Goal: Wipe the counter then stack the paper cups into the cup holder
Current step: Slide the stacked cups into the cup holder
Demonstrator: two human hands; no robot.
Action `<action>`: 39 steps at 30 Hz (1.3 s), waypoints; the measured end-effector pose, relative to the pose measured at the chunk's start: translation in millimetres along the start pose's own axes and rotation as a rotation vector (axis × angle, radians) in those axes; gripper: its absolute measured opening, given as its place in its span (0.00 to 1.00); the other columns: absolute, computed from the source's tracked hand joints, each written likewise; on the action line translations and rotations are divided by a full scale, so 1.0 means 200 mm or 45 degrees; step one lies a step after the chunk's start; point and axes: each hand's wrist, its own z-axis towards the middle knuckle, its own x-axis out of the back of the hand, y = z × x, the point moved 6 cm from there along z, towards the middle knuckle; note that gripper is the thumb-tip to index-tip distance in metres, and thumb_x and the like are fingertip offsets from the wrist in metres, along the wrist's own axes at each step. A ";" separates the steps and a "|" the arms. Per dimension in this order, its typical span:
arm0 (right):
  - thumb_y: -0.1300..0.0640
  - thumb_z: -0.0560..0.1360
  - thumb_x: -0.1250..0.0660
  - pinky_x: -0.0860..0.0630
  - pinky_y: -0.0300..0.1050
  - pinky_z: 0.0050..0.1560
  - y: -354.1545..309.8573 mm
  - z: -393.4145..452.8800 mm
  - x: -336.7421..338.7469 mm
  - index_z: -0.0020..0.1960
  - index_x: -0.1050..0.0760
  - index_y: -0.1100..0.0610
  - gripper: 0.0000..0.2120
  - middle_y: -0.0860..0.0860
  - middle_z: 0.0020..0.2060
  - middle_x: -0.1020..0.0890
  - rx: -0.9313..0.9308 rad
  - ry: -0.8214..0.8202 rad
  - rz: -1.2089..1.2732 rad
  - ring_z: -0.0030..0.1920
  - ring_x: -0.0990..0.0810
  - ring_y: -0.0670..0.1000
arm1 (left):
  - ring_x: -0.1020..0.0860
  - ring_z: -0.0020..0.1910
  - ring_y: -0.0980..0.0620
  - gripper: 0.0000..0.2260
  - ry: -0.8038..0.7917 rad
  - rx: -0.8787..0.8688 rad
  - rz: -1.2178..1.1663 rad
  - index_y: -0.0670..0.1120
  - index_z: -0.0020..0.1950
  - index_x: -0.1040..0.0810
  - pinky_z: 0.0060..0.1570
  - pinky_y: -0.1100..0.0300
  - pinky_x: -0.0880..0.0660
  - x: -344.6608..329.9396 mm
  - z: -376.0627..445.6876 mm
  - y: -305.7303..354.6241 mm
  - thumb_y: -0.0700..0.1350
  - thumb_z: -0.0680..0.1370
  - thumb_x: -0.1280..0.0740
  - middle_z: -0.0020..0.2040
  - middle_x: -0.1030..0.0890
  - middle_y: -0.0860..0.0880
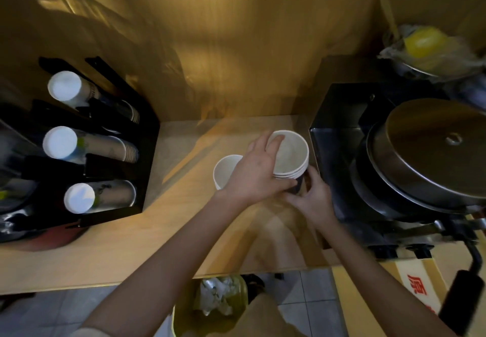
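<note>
On the pale wooden table (131, 244), the left hand (259, 171) curls over the rim of a nested stack of white paper cups (292, 158); the right hand (313, 194) grips its dark lower wall; a single white paper cup (223, 171) stands just left; the black cup holder (147, 137), holding cup stacks, sits far left.
</note>
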 end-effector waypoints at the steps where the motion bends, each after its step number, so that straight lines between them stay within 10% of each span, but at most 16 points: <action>1: 0.47 0.55 0.22 0.29 0.41 0.53 -0.06 0.01 0.01 0.61 0.28 0.54 0.37 0.50 0.52 0.21 0.041 0.021 -0.012 0.53 0.23 0.49 | 0.41 0.72 0.44 0.40 0.030 -0.020 -0.028 0.46 0.71 0.41 0.70 0.50 0.38 0.06 0.00 0.01 0.52 0.66 0.26 0.75 0.42 0.43; 14: 0.46 0.61 0.23 0.30 0.24 0.51 -0.92 -0.03 -0.15 0.61 0.34 0.42 0.33 0.38 0.57 0.27 0.337 -0.021 0.274 0.56 0.28 0.32 | 0.28 0.60 0.53 0.32 0.566 -0.044 -0.307 0.48 0.63 0.29 0.58 0.61 0.32 1.04 -0.24 -0.11 0.52 0.62 0.22 0.62 0.25 0.49; 23: 0.33 0.52 0.25 0.25 0.54 0.58 -1.12 0.03 -0.80 0.66 0.32 0.57 0.50 0.61 0.58 0.19 -0.511 -0.750 1.546 0.57 0.20 0.58 | 0.26 0.60 0.52 0.32 0.889 0.121 -0.478 0.54 0.59 0.28 0.61 0.48 0.28 1.45 -0.50 -0.51 0.63 0.57 0.29 0.60 0.23 0.52; 28: 0.40 0.63 0.32 0.25 0.57 0.53 -1.37 0.05 -1.03 0.63 0.32 0.60 0.36 0.62 0.59 0.22 -0.649 -0.692 1.928 0.57 0.23 0.62 | 0.28 0.62 0.56 0.39 0.916 0.126 -0.472 0.51 0.67 0.36 0.62 0.55 0.28 1.44 -0.57 -0.70 0.60 0.60 0.27 0.65 0.28 0.53; 32: 0.52 0.63 0.28 0.25 0.57 0.54 -1.48 0.16 -1.06 0.67 0.35 0.57 0.35 0.57 0.56 0.22 -0.532 -0.471 1.875 0.57 0.23 0.59 | 0.39 0.63 0.76 0.40 0.893 0.138 -0.471 0.48 0.74 0.48 0.63 0.74 0.39 1.42 -0.59 -0.85 0.53 0.69 0.31 0.64 0.38 0.67; 39: 0.62 0.65 0.25 0.20 0.41 0.51 -1.75 0.29 -0.92 0.63 0.30 0.58 0.28 0.51 0.54 0.19 0.277 -0.170 1.041 0.53 0.19 0.47 | 0.33 0.65 0.59 0.20 1.095 0.244 -0.439 0.47 0.67 0.30 0.65 0.65 0.38 1.51 -0.59 -0.98 0.49 0.75 0.40 0.68 0.29 0.48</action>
